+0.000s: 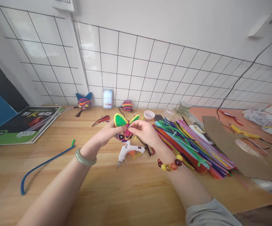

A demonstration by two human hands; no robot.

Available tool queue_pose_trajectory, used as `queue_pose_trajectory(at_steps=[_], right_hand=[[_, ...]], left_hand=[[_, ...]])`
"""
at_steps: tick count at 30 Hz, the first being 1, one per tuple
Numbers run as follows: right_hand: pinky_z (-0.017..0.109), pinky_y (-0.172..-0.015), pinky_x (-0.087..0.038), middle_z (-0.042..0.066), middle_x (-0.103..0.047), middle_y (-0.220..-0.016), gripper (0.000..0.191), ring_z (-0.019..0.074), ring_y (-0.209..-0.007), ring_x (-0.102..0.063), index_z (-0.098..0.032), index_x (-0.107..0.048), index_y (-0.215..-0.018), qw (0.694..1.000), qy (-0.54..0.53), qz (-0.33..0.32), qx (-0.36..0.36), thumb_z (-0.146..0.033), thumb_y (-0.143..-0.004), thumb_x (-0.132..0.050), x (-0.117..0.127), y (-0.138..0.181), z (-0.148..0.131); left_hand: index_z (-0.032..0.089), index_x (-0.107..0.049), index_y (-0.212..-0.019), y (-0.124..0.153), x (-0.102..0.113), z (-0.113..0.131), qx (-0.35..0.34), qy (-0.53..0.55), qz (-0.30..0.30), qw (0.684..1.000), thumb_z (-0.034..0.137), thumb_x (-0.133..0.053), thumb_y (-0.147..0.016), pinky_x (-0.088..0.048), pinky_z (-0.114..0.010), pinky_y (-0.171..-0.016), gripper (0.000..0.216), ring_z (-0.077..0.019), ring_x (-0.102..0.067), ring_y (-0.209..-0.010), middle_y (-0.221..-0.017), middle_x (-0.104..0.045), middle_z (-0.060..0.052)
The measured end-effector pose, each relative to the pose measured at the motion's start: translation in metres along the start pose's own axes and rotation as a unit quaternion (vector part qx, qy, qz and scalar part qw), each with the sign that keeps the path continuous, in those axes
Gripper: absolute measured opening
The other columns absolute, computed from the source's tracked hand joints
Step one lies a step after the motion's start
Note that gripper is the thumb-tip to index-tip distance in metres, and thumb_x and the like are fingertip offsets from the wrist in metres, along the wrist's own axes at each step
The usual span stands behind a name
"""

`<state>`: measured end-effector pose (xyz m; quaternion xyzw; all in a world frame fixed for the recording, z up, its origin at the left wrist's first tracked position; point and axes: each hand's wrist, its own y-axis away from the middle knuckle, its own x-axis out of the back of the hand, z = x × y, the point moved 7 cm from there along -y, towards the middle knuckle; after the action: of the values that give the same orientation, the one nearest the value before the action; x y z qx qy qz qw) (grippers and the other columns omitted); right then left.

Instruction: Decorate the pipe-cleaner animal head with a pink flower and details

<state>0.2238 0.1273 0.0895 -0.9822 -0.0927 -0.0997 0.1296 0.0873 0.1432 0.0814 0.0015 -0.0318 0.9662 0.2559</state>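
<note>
Both of my hands hold a small pipe-cleaner figure above the wooden table. It has two green ears edged in yellow and a coiled, multicoloured face. My left hand grips its left side under one ear. My right hand pinches the top between the ears with thumb and forefinger. A white glue gun lies on the table just below the figure. A big pile of coloured pipe cleaners lies just right of my right wrist.
Two finished pipe-cleaner figures stand by the tiled wall. A blue pipe cleaner and a booklet lie at left. Cardboard, yellow pliers and a small pink bowl are at right.
</note>
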Motion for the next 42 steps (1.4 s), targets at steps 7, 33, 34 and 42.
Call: queue_pose_trajectory(at_steps=[7, 33, 34, 42], right_hand=[[0.025, -0.064, -0.048, 0.000, -0.068, -0.075, 0.019, 0.0120, -0.068, -0.061, -0.018, -0.065, -0.083, 1.000, 0.006, 0.010, 0.012, -0.034, -0.077, -0.073, 0.000, 0.002, -0.006], [0.027, -0.065, -0.050, 0.001, -0.067, -0.080, 0.033, 0.0104, -0.064, -0.058, -0.019, -0.068, -0.089, 0.999, -0.051, -0.010, -0.009, -0.045, -0.071, -0.076, 0.007, 0.004, -0.015], [0.027, -0.064, -0.050, 0.001, -0.066, -0.077, 0.033, 0.0104, -0.063, -0.058, -0.019, -0.068, -0.089, 0.999, -0.050, -0.008, -0.012, -0.045, -0.071, -0.076, 0.008, 0.004, -0.015], [0.026, -0.061, -0.046, -0.002, -0.060, -0.068, 0.032, 0.0092, -0.059, -0.055, -0.016, -0.068, -0.087, 0.998, -0.044, -0.032, -0.031, -0.045, -0.075, -0.073, 0.014, 0.004, -0.011]], left_hand=[[0.015, -0.062, -0.092, 0.000, 0.001, 0.001, -0.012, 0.009, -0.004, 1.000, 0.040, -0.068, -0.078, -0.044, -0.028, -0.066, 0.029, -0.0181, -0.058, -0.079, -0.088, -0.065, -0.004], [0.017, -0.067, -0.085, -0.004, 0.012, -0.017, 0.047, 0.173, 0.027, 0.983, 0.031, -0.074, -0.066, -0.048, -0.029, -0.066, 0.024, -0.0182, -0.062, -0.073, -0.083, -0.069, -0.005], [0.018, -0.068, -0.087, -0.004, 0.014, -0.018, 0.054, 0.184, 0.035, 0.981, 0.030, -0.074, -0.065, -0.049, -0.030, -0.066, 0.026, -0.0185, -0.062, -0.073, -0.084, -0.070, -0.005], [0.017, -0.073, -0.091, -0.004, 0.016, -0.025, 0.108, 0.277, 0.017, 0.955, 0.036, -0.070, -0.066, -0.053, -0.034, -0.073, 0.031, -0.0234, -0.067, -0.080, -0.091, -0.074, -0.009]])
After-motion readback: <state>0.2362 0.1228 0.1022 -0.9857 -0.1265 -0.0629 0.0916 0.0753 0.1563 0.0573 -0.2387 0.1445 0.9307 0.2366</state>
